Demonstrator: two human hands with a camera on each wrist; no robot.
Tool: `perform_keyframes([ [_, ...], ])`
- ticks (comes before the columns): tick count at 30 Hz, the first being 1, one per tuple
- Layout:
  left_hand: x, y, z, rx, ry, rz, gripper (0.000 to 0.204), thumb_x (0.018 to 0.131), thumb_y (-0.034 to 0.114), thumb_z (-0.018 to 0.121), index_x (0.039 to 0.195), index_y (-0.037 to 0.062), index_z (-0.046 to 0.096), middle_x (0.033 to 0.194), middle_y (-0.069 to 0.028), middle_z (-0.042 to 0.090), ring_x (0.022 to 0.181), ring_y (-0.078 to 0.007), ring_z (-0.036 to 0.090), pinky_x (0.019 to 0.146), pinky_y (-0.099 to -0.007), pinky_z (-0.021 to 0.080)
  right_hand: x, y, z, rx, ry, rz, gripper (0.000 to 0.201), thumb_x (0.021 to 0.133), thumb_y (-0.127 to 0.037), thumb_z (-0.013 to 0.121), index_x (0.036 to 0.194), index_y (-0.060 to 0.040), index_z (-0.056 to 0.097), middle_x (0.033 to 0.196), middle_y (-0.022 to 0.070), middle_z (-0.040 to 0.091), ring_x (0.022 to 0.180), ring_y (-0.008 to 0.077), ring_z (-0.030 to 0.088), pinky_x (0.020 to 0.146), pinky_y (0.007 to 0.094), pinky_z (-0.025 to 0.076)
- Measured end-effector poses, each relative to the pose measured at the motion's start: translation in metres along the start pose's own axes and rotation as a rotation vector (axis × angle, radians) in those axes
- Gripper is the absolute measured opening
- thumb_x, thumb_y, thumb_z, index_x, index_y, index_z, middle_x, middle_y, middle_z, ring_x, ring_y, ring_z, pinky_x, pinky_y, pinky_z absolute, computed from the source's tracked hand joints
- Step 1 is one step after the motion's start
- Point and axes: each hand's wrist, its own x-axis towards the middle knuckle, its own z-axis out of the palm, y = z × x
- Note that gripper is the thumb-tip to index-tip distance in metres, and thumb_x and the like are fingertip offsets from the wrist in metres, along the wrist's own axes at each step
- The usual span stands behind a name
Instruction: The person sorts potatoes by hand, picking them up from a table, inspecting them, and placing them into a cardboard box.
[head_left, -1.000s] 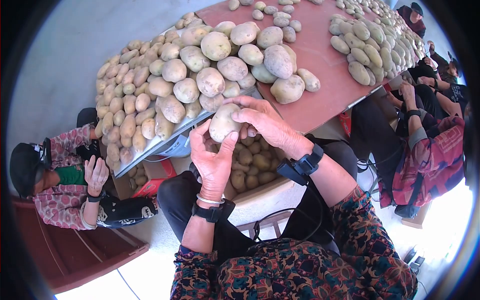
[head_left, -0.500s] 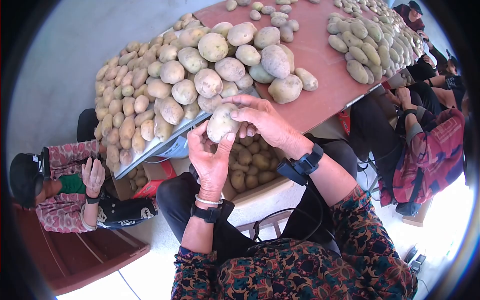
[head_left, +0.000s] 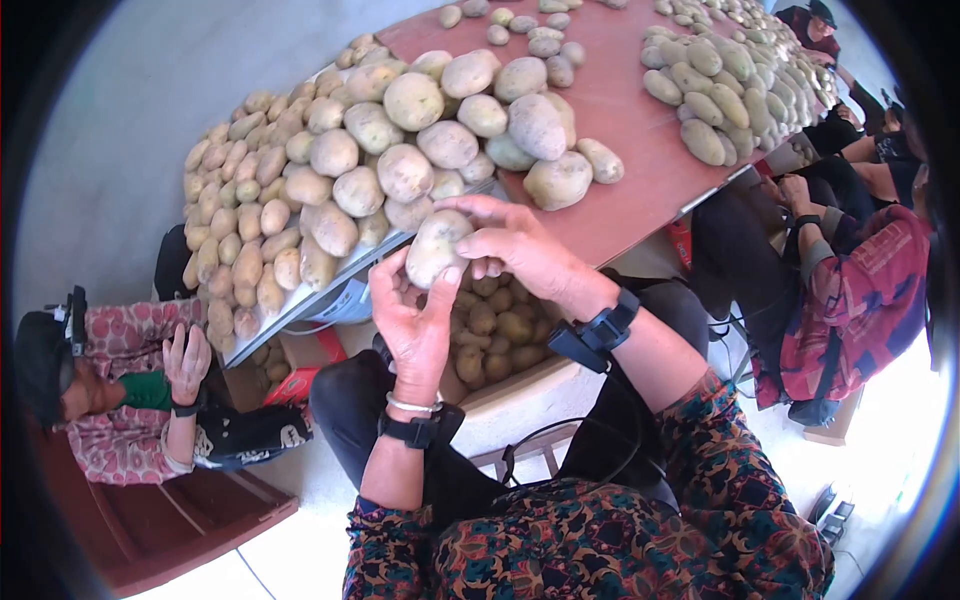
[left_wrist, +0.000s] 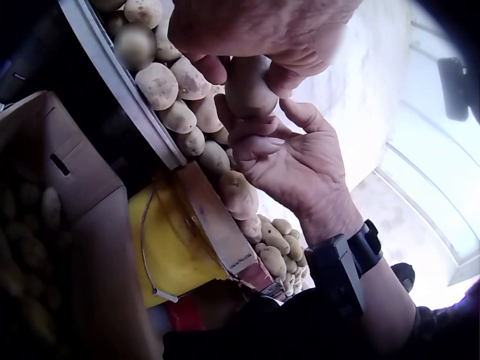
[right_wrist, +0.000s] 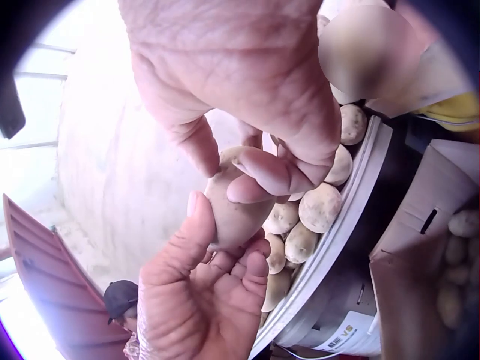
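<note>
One potato is held between both hands, above the near edge of the table. My left hand grips it from below and the left, thumb on its lower side. The fingers of my right hand pinch its upper right side. In the left wrist view the potato shows between the two hands, partly covered by fingers. The right wrist view has the potato with my right hand above it and my left hand beneath.
A heap of potatoes lies on the table just beyond my hands, another heap at its right. Under the edge stands a carton of potatoes. A yellow bucket shows beside a carton. People sit at left and right.
The table and heaps have shifted slightly left in the head view. Both hands keep hold of the same potato, now a little further left in view.
</note>
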Motion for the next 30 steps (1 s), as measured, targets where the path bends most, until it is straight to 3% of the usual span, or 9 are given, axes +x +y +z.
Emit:
perform_keyframes([
  [4,-0.001,0.004,0.0,0.218,0.0,-0.015,0.047,0.081,0.003,0.075,0.121,0.0016,0.05,0.116,-0.0063,0.053,0.109,-0.0162,0.051,0.099,-0.0313,0.043,0.004,0.008,0.003,0.106,0.029,0.03,0.047,0.085,-0.011,0.064,0.13,-0.0032,0.056,0.1,0.0058,0.065,0.072,0.0105,0.06,0.061,0.0236,0.05],
  [9,0.002,0.003,0.005,0.324,-0.152,-0.026,0.052,0.078,0.005,0.073,0.124,-0.0015,0.049,0.119,-0.0104,0.053,0.109,-0.0204,0.051,0.099,-0.0341,0.041,0.004,0.032,-0.001,-0.082,0.035,0.012,0.036,0.087,-0.024,0.066,0.113,0.0001,0.062,0.076,0.0026,0.061,0.056,0.0079,0.053,0.048,0.0233,0.043],
  [16,-0.002,-0.002,0.006,0.524,-0.282,-0.008,0.045,0.085,0.013,0.071,0.122,-0.0055,0.054,0.113,-0.0161,0.059,0.107,-0.0245,0.054,0.097,-0.0369,0.042,-0.016,0.03,-0.011,-0.321,0.104,0.113,0.054,0.09,-0.048,0.061,0.101,0.0048,0.063,0.07,0.0069,0.061,0.043,0.0108,0.049,0.039,0.0261,0.037],
  [19,0.0,-0.006,0.008,0.573,-0.294,0.153,0.048,0.084,0.02,0.072,0.12,-0.0068,0.056,0.105,-0.0155,0.061,0.09,-0.0258,0.06,0.076,-0.0346,0.049,-0.019,0.033,-0.014,-0.242,0.11,0.172,0.055,0.092,-0.05,0.059,0.099,0.0049,0.062,0.069,0.0065,0.06,0.043,0.0106,0.049,0.038,0.025,0.037],
  [21,0.003,-0.001,0.008,0.32,-0.206,-0.242,0.042,0.09,0.034,0.066,0.109,-0.0036,0.06,0.09,-0.0096,0.064,0.067,-0.0165,0.06,0.051,-0.0244,0.042,-0.019,0.031,-0.019,-0.208,0.092,0.171,0.054,0.092,-0.049,0.058,0.101,0.0046,0.062,0.071,0.0066,0.061,0.046,0.0103,0.05,0.04,0.0247,0.038],
  [22,0.005,0.001,0.009,0.319,-0.212,-0.243,0.042,0.09,0.034,0.066,0.109,-0.0036,0.06,0.09,-0.0096,0.064,0.067,-0.0165,0.06,0.051,-0.0243,0.042,-0.02,0.029,-0.02,-0.171,0.067,0.171,0.054,0.093,-0.048,0.058,0.104,0.0043,0.061,0.072,0.0067,0.061,0.048,0.0101,0.051,0.042,0.0245,0.039],
  [24,0.009,0.001,0.011,-0.11,-0.086,-0.543,0.047,0.095,0.049,0.054,0.097,0.0023,0.061,0.075,-0.004,0.063,0.051,-0.0096,0.055,0.038,-0.019,0.028,-0.017,0.03,-0.019,-0.187,0.028,0.095,0.054,0.092,-0.048,0.059,0.108,0.004,0.06,0.074,0.0067,0.061,0.052,0.0103,0.052,0.046,0.0248,0.042],
  [25,0.01,0.001,0.013,-0.111,-0.074,-0.574,0.055,0.095,0.06,0.046,0.09,0.0062,0.059,0.068,-0.0027,0.061,0.049,-0.0111,0.055,0.037,-0.0201,0.03,-0.017,0.031,-0.019,-0.206,-0.02,0.02,0.055,0.092,-0.048,0.06,0.112,0.0037,0.059,0.076,0.0068,0.062,0.056,0.0105,0.053,0.049,0.0251,0.044],
  [30,0.01,-0.006,0.008,-0.153,-0.067,-0.662,0.059,0.091,0.067,0.045,0.093,0.0099,0.059,0.069,-0.0006,0.059,0.055,-0.0107,0.052,0.047,-0.0221,0.031,-0.018,0.032,-0.019,-0.297,-0.097,-0.091,0.06,0.087,-0.049,0.065,0.116,0.0031,0.056,0.078,0.0074,0.061,0.061,0.0136,0.056,0.056,0.0275,0.047],
])
